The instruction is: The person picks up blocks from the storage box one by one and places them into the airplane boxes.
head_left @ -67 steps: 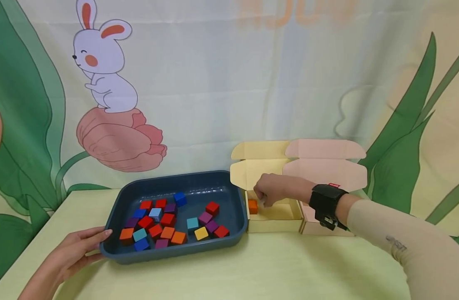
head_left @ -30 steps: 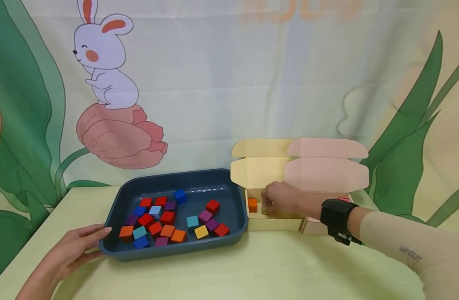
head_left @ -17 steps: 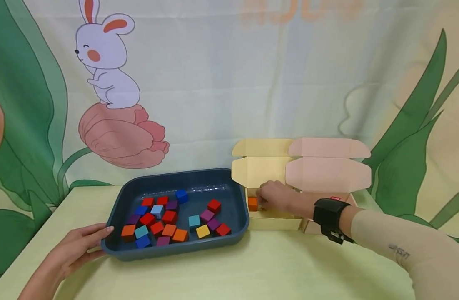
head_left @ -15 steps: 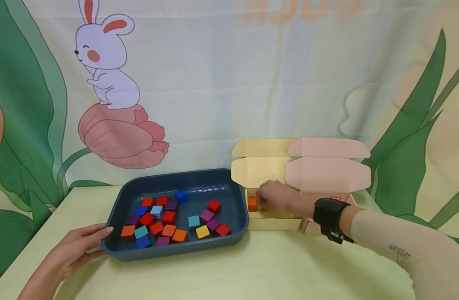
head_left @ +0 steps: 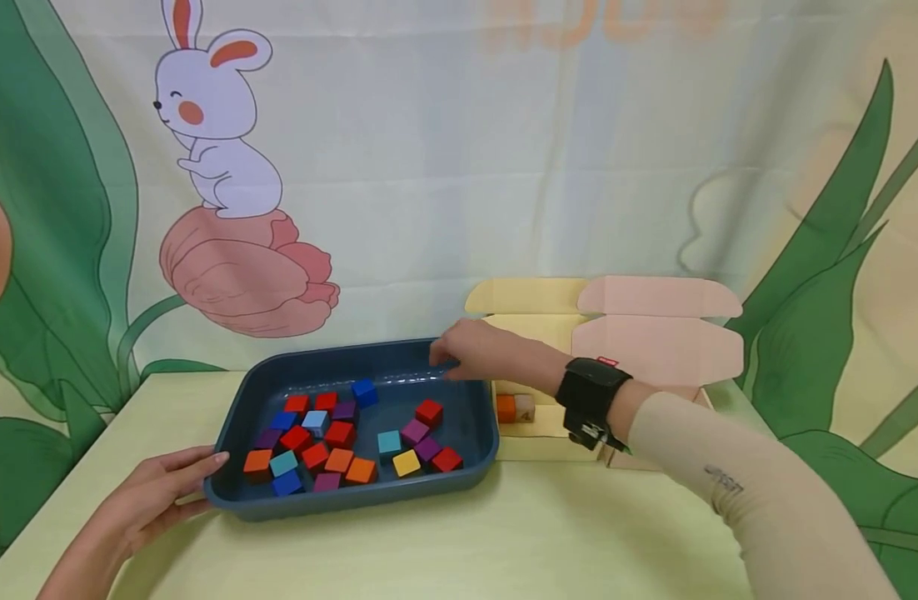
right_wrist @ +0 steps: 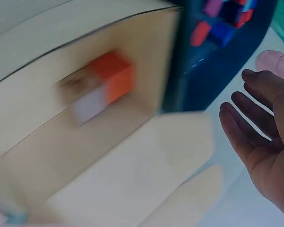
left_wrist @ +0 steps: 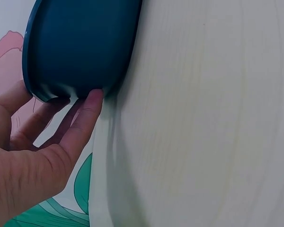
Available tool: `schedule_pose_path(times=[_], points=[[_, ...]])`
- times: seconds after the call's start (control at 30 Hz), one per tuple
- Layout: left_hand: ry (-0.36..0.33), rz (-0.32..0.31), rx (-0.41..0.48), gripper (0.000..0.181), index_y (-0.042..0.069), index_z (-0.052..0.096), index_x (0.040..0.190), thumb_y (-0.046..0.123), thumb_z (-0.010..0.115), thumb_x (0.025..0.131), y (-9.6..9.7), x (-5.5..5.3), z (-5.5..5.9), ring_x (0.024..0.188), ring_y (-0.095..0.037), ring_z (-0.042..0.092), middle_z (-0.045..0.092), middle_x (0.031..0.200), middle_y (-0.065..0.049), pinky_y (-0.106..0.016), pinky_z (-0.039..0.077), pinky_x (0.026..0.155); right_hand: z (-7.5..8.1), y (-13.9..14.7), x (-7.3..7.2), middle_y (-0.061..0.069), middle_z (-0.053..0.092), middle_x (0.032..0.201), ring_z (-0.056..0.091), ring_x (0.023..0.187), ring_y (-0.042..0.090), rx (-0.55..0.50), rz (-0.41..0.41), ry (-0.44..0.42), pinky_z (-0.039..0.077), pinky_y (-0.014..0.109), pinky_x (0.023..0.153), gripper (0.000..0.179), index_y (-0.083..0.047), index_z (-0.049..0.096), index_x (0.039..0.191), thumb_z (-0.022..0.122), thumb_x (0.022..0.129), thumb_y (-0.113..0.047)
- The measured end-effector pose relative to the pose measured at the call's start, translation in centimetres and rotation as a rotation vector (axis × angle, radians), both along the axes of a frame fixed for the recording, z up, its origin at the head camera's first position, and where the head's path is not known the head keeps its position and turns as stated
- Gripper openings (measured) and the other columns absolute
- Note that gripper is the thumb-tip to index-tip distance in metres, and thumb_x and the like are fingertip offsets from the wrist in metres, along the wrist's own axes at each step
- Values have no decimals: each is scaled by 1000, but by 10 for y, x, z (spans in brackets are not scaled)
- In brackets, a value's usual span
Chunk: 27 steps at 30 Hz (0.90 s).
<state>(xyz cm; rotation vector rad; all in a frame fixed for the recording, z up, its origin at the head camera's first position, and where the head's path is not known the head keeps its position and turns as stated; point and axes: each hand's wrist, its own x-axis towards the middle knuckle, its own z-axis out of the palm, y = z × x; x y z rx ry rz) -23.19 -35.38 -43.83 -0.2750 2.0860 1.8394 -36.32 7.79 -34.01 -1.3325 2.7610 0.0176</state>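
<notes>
Fingers of R hand (head_left: 474, 348) apart, holding nothing, nr back R corner of tray (head_left: 395, 408); L hand (head_left: 159, 490) pinches its L end, worth a firm hold. Cubes (head_left: 340, 434) inside; orange cube (head_left: 506, 408) & wooden cube (head_left: 525, 408) touch in yellow box (head_left: 541, 450). Best reach from above, w/o bumping nbrs.

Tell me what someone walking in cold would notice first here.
Probably the big white cartoon rabbit on the backdrop, upper left, sitting on a pink flower. Next, the bright cubes in the dark blue tray, with the left hand holding its left end. To the tray's right, an open yellow box holds an orange cube beside a wood-coloured one.
</notes>
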Motion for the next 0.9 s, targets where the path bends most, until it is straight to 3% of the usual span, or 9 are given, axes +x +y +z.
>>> schedule_pose_path(times=[0.17, 0.37, 0.5, 0.67, 0.9], points=[[-5, 1, 0, 81, -12, 22, 155, 30, 65, 102, -2, 0, -1, 98, -10, 67, 60, 125, -1, -38, 61, 90, -1, -55, -11, 4, 72, 120, 64, 107, 18, 4, 14, -63, 55, 26, 93, 36, -12, 70, 129, 74, 96, -25], [6, -7, -3, 81, -13, 22, 155, 30, 65, 102, -2, 0, -1, 100, -11, 67, 58, 129, -4, -37, 60, 90, -18, -99, -22, 6, 66, 132, 60, 118, 17, 61, -19, -190, 54, 24, 95, 49, -18, 60, 143, 73, 97, -24], [-6, 2, 2, 80, -12, 24, 155, 30, 66, 101, -3, 0, -2, 99, -11, 67, 60, 124, -1, -38, 61, 90, -32, -116, -29, 6, 61, 139, 57, 124, 18, 102, -26, -252, 54, 27, 98, 56, -22, 54, 149, 73, 97, -20], [-17, 10, -3, 82, -11, 21, 156, 31, 66, 101, -4, -1, -1, 99, -11, 67, 58, 129, -4, -39, 60, 90, -41, -129, -36, 1, 57, 144, 54, 125, 16, 130, -34, -261, 52, 28, 101, 59, -26, 52, 150, 74, 95, -18], [-12, 10, 32, 76, -11, 28, 154, 28, 66, 102, -4, -1, -3, 99, -11, 68, 62, 118, 5, -38, 60, 90, -43, -142, -39, -2, 60, 132, 54, 111, 13, 141, -105, -296, 53, 30, 95, 47, -27, 63, 139, 76, 94, -17]])
